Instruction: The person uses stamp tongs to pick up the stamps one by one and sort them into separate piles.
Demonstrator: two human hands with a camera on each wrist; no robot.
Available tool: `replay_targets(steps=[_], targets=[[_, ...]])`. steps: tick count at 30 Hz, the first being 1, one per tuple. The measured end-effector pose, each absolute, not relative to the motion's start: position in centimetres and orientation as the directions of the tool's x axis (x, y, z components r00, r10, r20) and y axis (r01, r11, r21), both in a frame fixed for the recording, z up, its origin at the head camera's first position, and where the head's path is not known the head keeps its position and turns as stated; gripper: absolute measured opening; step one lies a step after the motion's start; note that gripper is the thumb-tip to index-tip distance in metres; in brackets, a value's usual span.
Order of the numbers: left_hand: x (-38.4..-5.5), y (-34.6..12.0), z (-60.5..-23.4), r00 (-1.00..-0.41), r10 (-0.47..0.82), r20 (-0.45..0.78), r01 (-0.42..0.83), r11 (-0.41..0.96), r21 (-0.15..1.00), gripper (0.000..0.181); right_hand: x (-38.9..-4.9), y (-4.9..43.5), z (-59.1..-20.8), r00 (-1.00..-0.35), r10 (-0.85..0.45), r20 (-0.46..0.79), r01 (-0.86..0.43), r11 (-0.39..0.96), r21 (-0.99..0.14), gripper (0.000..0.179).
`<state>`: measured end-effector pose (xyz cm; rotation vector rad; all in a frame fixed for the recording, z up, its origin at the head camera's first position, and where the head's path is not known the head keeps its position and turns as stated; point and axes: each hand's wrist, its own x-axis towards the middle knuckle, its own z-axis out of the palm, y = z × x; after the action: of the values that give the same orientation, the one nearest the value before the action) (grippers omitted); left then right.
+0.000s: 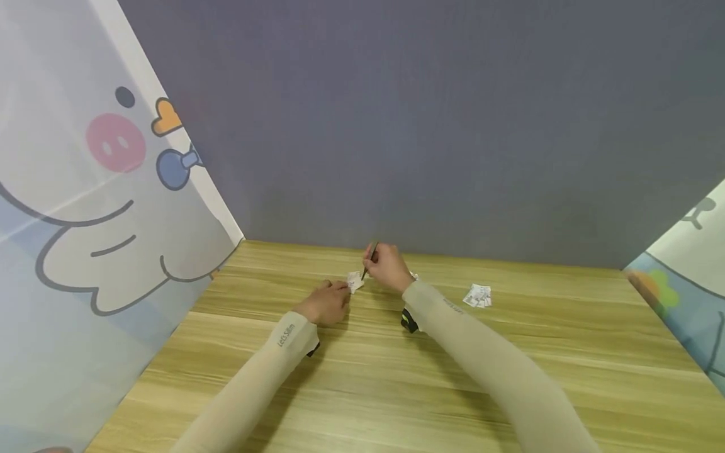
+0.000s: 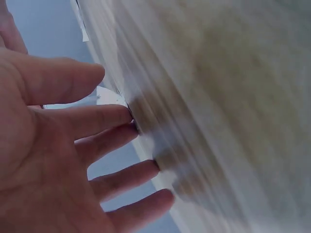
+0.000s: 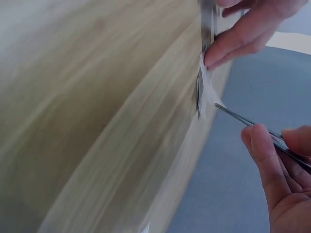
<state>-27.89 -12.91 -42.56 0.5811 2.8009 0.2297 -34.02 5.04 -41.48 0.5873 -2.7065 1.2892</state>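
My right hand pinches a pair of dark metal tweezers between thumb and fingers. Their tips meet the edge of a thin white paper piece, which is lifted at that corner. Several such pieces lie overlapped in a small printed pile on the table. My left hand rests just left of this pile, fingertips on the paper's near edge. In the left wrist view its fingers are stretched out and spread, touching the tabletop.
Another fanned pile of white printed pieces lies on the wooden table to the right. A bit of white paper shows behind my right wrist. A grey panel rises at the table's far edge, with cartoon-printed sheets at both sides.
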Motion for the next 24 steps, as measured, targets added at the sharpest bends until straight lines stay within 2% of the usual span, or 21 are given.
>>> replay_targets(steps=[5, 14, 24], targets=[[-28.2, -12.6, -42.3, -0.881, 0.415, -0.228, 0.362, 0.9, 0.242, 0.045, -34.0, 7.6, -41.0, -0.926, -0.28, 0.254, -0.372, 0.558, -0.741, 0.004], [-28.9, -11.9, -42.3, -0.901, 0.37, -0.226, 0.328, 0.923, 0.201, 0.046, -34.2, 14.1, -40.5, -0.93, -0.25, 0.27, -0.363, 0.512, -0.778, 0.005], [-29.3, -11.2, -42.1, -0.901, 0.348, -0.261, 0.305, 0.933, 0.191, 0.046, -34.7, 17.5, -41.4, -0.941, -0.273, 0.202, -0.33, 0.595, -0.733, 0.012]])
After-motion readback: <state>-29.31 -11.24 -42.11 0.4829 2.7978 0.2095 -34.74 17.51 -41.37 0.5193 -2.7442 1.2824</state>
